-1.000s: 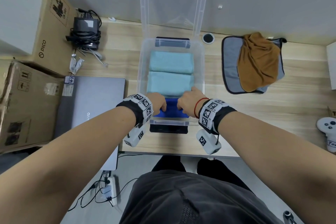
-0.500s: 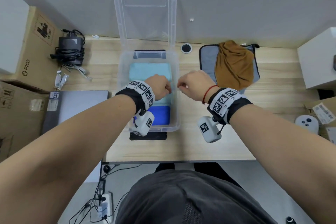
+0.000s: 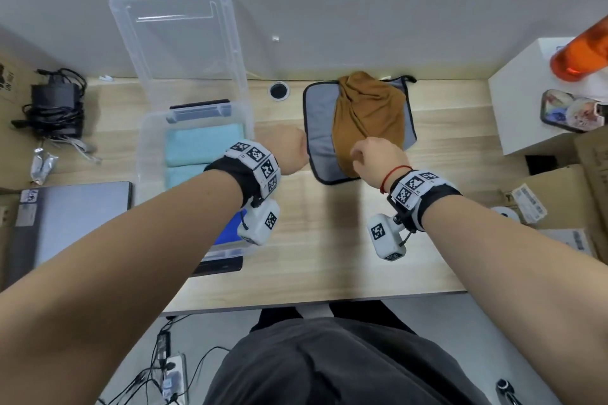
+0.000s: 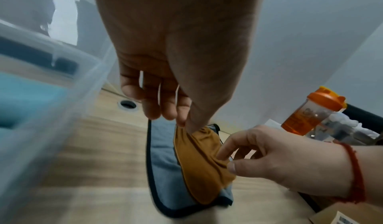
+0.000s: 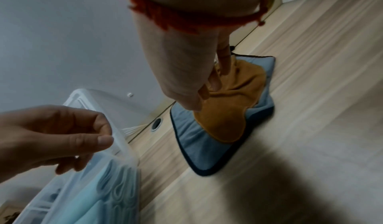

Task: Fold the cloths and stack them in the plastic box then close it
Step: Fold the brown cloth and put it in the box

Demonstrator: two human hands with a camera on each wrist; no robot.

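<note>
pinching crumpled soft brown cloth [image 3: 368,118]

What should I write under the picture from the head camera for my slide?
Right hand pinching the brown cloth on the grey cloth, beside the open plastic box.

Right grip [image 3: 378,158] pinching, left grip [image 3: 285,151] loosely curled

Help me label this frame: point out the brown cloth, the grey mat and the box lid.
brown cloth [image 3: 368,118], head view, middle of its bunched top.
grey mat [image 3: 320,128], head view, bare left part beside the cloth.
box lid [image 3: 177,43], head view, centre of the upright clear panel.
</note>
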